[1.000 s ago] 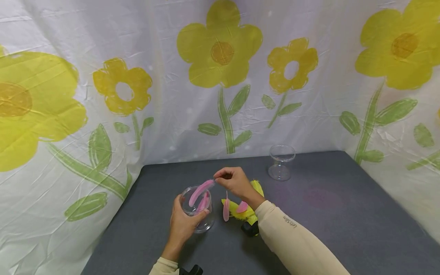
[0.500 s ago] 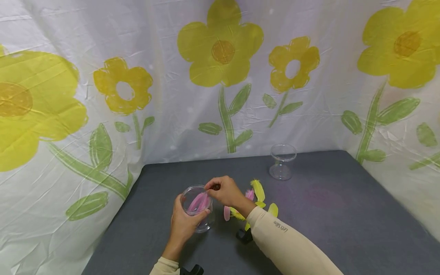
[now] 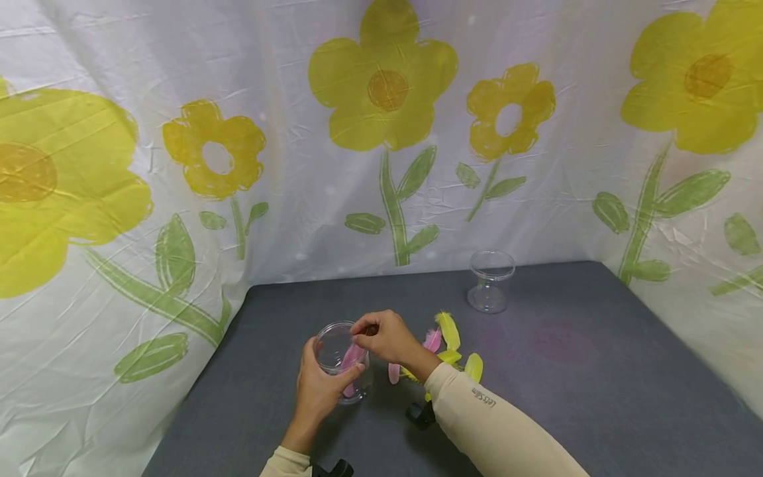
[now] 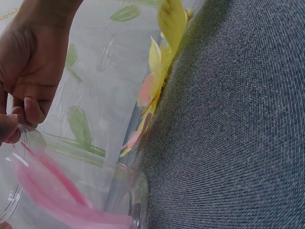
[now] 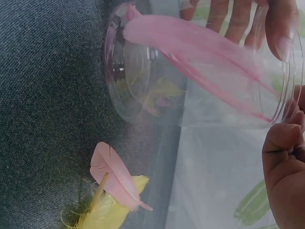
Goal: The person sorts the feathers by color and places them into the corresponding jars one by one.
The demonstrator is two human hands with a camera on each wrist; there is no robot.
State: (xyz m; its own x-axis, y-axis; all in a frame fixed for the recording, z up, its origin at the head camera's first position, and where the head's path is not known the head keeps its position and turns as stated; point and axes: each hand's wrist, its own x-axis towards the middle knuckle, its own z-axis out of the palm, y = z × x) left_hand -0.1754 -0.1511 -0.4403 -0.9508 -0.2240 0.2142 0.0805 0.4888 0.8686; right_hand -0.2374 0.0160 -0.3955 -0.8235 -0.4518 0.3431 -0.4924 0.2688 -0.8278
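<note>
My left hand (image 3: pixel 320 391) grips a clear plastic cup (image 3: pixel 363 380), tilted slightly above the dark table. My right hand (image 3: pixel 390 338) is at the cup's rim, thumb and fingertips pinching the quill end of a pink feather (image 5: pixel 190 40) that hangs down inside. A second, darker pink feather (image 5: pixel 202 82) leans along the cup wall beside it. In the left wrist view the moving feather (image 4: pixel 52 193) is blurred. Right of the cup, yellow feathers (image 3: pixel 448 331) and pink feathers (image 3: pixel 432 340) lie loose, partly hidden by my right wrist.
Another clear cup (image 3: pixel 489 291) stands at the back right of the dark cloth-covered table (image 3: pixel 566 397). Behind the table hangs a white curtain (image 3: pixel 286 225) printed with yellow flowers. Black wrist camera mounts (image 3: pixel 422 415) sit under both wrists.
My right hand has moved left and down to the cup's rim, lowering the pink feather from above the opening into the cup. The left hand and cup have barely moved.
</note>
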